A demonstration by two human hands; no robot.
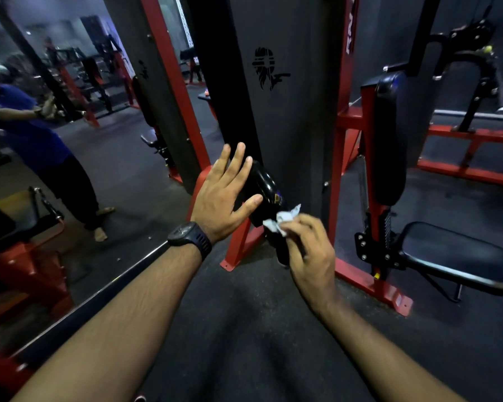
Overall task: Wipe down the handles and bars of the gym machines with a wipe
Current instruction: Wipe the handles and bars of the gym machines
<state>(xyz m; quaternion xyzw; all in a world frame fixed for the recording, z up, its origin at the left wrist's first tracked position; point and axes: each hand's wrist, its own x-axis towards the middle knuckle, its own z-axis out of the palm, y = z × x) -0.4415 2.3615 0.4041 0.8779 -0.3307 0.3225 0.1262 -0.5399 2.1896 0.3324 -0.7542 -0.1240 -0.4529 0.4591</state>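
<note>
The right hand (pixel 311 253) is seen with fingers curled, and the crumpled white wipe (pixel 282 220) is pinched at the fingertips and pressed against a glossy black cylinder (pixel 263 181) that slants down in front of the machine; whether this is a roller pad or a grip cannot be told. The left hand (pixel 224 198) is held wide open, fingers spread and straight, with nothing gripped. Its thumb is laid against the cylinder's side and the palm is just beside it, seemingly to steady it. A dark watch (pixel 189 235) is worn on that wrist. Behind the hands stands a dark panel (pixel 288 111), framed by red uprights (pixel 341 140). Off to the right, a black back pad (pixel 389 140) and seat (pixel 453 253) are mounted on the same red steel. The step in hand is judged to be the wiping of this one black part, with only its lower stretch under the wipe. For the next move, the wipe would need to be drawn up along the cylinder and round its far side, with the piece braced so that it does not swing.
</note>
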